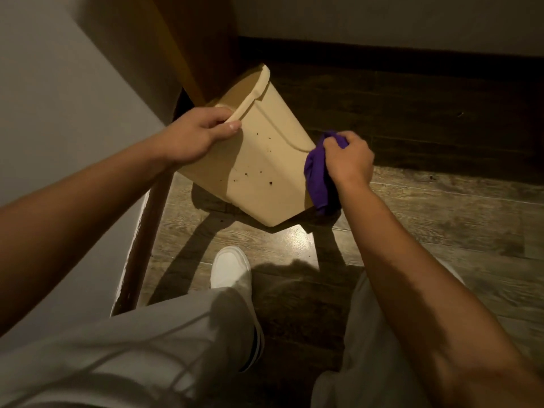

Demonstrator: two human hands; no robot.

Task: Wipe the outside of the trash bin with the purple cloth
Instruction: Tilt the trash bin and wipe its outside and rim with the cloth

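A beige plastic trash bin (259, 160) is tilted with its open top toward the upper left and one bottom corner near the wooden floor. Dark specks dot its near side. My left hand (194, 134) grips the bin's rim at the near upper edge. My right hand (348, 160) is closed on a bunched purple cloth (319, 175), which presses against the bin's right side and hangs down toward its bottom edge. The bin's inside and far side are hidden.
A grey wall (59, 98) with a dark baseboard runs along the left. A wooden panel (188, 39) stands behind the bin. My white shoe (231, 270) and light trouser legs are just below the bin, on the plank floor (441, 216).
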